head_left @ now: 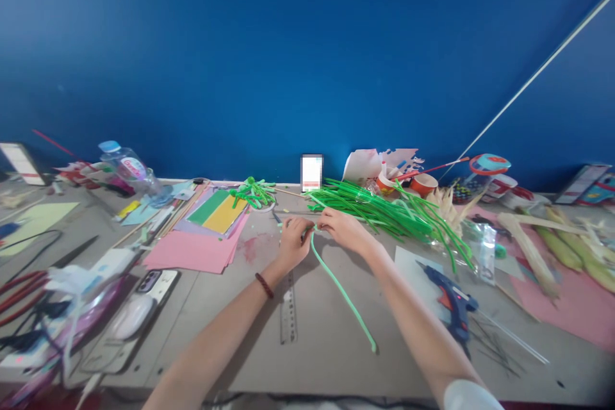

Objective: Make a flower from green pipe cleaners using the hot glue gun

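Single head-worn camera, looking forward and down from above the near side of the table (pixel 336 365). Left hand (pixel 294 242) and right hand (pixel 346 229) mid-view, at arm's reach. Wide coverage: tabletop runs out left and right; blue wall (pixel 307 64) beyond the far edge, filling the upper half.

Clock centred on the hands. Upper stretch of the light green stem (pixel 343 285) is covered by left hand (pixel 294 238) and right hand (pixel 342 228); can't read its bend there (most fingertips are buried too). 6 o'clock: ruler (pixel 288 317), upper end lost at the left wrist, graduations too small. 12: screen (pixel 312 173) is pixelated, content unreadable. 10: bottle label (pixel 132 168), lettering smeared. Between 8 and 9: red cables (pixel 22 295), blurred, cut by left edge. 3: corn cobs (pixel 589 256), cropped at right. Between 4 and 5: white sleeve (pixel 468 396), cropped at bottom.
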### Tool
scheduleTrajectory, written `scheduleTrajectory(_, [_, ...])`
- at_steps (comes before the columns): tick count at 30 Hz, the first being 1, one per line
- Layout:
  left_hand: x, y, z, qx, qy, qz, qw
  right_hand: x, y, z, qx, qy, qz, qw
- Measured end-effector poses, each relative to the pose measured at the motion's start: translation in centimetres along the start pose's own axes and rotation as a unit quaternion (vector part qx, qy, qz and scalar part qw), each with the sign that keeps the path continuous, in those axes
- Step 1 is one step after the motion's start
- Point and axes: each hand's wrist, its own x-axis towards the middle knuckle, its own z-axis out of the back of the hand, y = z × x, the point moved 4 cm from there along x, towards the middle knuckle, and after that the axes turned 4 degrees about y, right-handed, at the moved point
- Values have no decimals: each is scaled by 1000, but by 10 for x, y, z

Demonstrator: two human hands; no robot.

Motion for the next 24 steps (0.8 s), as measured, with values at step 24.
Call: scheduleTrajectory(24, [-7,-2,9,-30,-76,-28,996,1,-19,10,287,-94,-81,950])
